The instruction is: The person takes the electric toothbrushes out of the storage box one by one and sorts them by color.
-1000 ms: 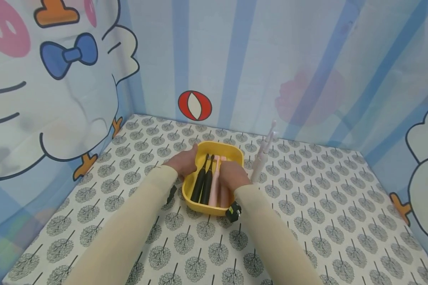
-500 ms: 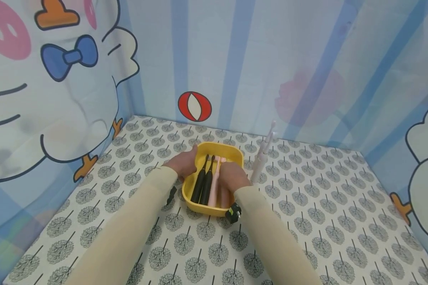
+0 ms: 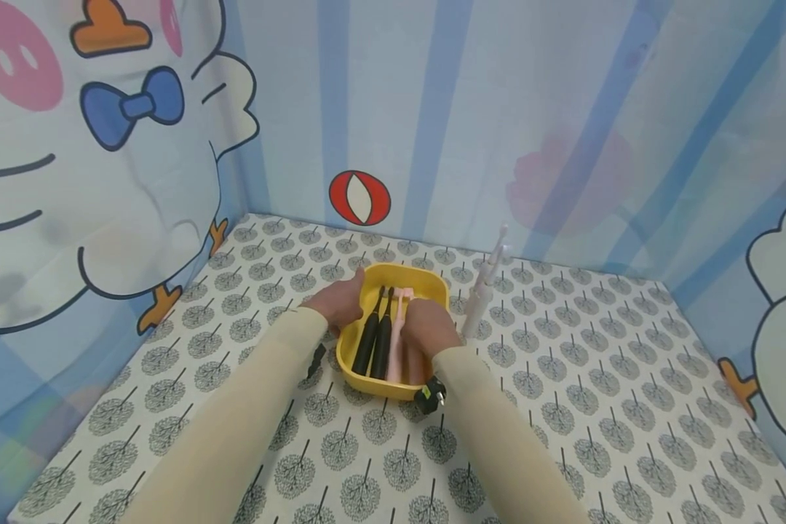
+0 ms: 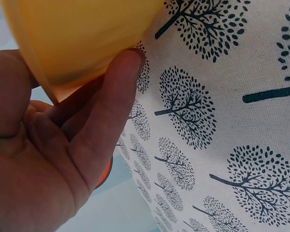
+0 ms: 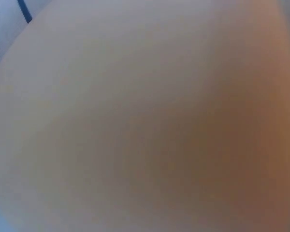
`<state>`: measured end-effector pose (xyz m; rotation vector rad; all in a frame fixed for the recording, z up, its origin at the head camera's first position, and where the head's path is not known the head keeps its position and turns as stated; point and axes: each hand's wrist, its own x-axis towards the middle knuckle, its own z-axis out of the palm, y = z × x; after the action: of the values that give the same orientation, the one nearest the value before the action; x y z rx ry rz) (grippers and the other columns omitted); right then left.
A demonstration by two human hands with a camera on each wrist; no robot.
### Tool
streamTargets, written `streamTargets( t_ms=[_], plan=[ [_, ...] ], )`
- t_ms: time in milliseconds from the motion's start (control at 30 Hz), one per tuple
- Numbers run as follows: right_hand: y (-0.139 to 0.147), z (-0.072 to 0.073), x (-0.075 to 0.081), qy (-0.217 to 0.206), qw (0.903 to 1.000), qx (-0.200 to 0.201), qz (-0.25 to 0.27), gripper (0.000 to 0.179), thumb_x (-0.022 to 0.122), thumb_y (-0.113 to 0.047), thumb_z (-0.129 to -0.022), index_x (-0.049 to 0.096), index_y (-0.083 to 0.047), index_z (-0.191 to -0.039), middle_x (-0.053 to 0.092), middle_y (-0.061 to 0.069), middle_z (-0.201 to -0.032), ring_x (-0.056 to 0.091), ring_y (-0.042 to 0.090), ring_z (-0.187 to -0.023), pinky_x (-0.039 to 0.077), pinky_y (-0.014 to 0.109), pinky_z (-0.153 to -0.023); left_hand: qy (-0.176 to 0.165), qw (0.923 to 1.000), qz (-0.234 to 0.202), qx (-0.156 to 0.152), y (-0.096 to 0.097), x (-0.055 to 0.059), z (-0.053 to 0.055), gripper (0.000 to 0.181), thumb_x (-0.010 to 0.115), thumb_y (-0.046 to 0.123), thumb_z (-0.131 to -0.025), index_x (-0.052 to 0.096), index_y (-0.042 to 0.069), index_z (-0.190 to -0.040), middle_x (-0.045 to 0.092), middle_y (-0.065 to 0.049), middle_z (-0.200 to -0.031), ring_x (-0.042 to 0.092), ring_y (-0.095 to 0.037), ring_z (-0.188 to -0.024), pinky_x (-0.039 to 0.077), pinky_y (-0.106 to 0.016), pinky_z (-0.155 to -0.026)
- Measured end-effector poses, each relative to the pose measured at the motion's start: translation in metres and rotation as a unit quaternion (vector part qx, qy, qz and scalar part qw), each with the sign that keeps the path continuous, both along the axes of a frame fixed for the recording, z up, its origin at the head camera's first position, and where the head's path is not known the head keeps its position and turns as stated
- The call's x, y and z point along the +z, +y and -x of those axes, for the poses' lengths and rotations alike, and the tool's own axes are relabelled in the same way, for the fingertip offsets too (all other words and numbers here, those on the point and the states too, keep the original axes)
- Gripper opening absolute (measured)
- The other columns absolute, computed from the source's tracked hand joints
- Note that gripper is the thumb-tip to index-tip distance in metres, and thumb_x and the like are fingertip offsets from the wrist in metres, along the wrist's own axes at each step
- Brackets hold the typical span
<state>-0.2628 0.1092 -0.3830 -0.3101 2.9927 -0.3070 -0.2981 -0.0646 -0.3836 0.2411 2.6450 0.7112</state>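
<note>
A yellow tray (image 3: 381,386) with rounded corners stands on the tree-print tablecloth in the head view. My left hand (image 3: 340,300) grips its left wall; in the left wrist view the thumb and fingers lie on either side of the yellow wall (image 4: 87,38). Two black electric toothbrushes (image 3: 367,342) lie side by side in the tray, heads to the back. Beside them is a pink electric toothbrush (image 3: 396,349). Reaching into the right part, my right hand (image 3: 430,324) holds a second pink electric toothbrush (image 3: 415,367), its fingers mostly hidden. A blurred yellowish surface fills the right wrist view.
Two pale electric toothbrushes (image 3: 478,298) stand upright to the right of the tray, their tops overlapping the back wall. Striped cartoon curtains (image 3: 393,109) enclose the back and sides of the table. The tree-print tablecloth (image 3: 563,364) spreads around the tray.
The whole head view has shifted very slightly. Both hands keep their places at the tray, and the toothbrushes lie as before.
</note>
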Motion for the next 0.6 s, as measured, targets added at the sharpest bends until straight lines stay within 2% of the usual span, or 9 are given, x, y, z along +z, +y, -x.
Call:
streamTargets(
  t_ms=[200,300,600],
  plan=[
    [0.0019,0.0003,0.0009,-0.003,0.9994,-0.012,0.031,0.015,0.058,-0.002,-0.084,0.058,-0.008,-0.07,0.06,0.005,-0.074,0.055,0.02,-0.068,0.051,0.035,-0.069,0.006,0.9999,0.006,-0.008,-0.0001,-0.0017,0.0017,0.082,0.049,0.007,-0.099,-0.01,0.013,-0.156,0.052,-0.021,-0.131,0.065,-0.021,-0.069,0.057,-0.035,-0.053],
    [0.0023,-0.0012,0.0027,-0.013,0.9978,-0.031,0.056,0.012,0.059,-0.001,-0.083,0.059,-0.007,-0.072,0.059,0.005,-0.072,0.055,0.021,-0.067,0.049,0.033,-0.064,0.007,0.9999,0.008,-0.008,-0.0003,-0.0016,0.002,0.082,0.049,0.008,-0.099,-0.009,0.013,-0.156,0.052,-0.02,-0.132,0.064,-0.021,-0.068,0.057,-0.035,-0.052],
    [0.0099,-0.0074,0.0065,-0.022,0.9873,-0.062,0.145,0.011,0.061,-0.008,-0.085,0.058,-0.007,-0.074,0.057,0.006,-0.07,0.053,0.02,-0.062,0.047,0.031,-0.058,0.0,1.0,-0.001,-0.003,-0.0016,-0.0013,0.0007,0.081,0.048,0.008,-0.099,-0.009,0.014,-0.156,0.052,-0.02,-0.133,0.065,-0.022,-0.074,0.057,-0.034,-0.054]
  ],
)
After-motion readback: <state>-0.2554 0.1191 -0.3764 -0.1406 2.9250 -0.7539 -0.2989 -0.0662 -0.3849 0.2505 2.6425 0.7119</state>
